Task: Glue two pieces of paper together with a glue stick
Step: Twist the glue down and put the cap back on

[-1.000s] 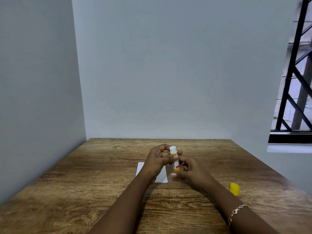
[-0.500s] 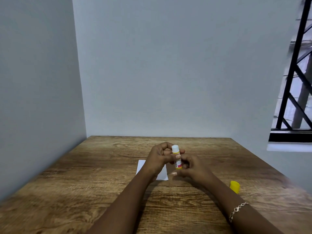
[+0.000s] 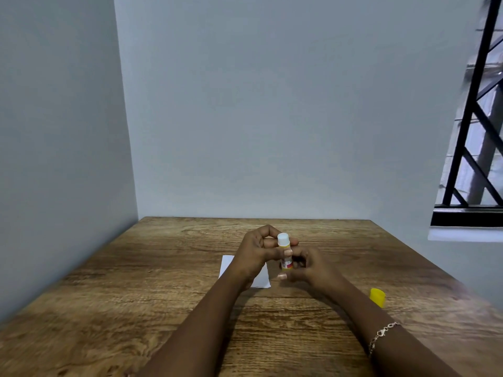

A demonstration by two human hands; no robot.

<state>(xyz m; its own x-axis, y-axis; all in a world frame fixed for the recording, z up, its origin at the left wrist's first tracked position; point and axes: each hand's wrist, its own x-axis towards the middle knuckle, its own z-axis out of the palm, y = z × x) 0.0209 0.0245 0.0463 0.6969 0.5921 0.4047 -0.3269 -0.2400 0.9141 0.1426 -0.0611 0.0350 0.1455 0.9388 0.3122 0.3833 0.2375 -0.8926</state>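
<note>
The left hand [image 3: 255,251] grips the upright glue stick [image 3: 285,261] near its top, while the right hand [image 3: 313,268] pinches its base. White paper [image 3: 261,278] lies under the left hand; 1 yellow cap [image 3: 378,296] sits just outside the right forearm.

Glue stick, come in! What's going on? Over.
Upright glue stick held by left hand and right hand. Its cap off, on table. Nothing blocking; paper partly behind left hand.
</note>
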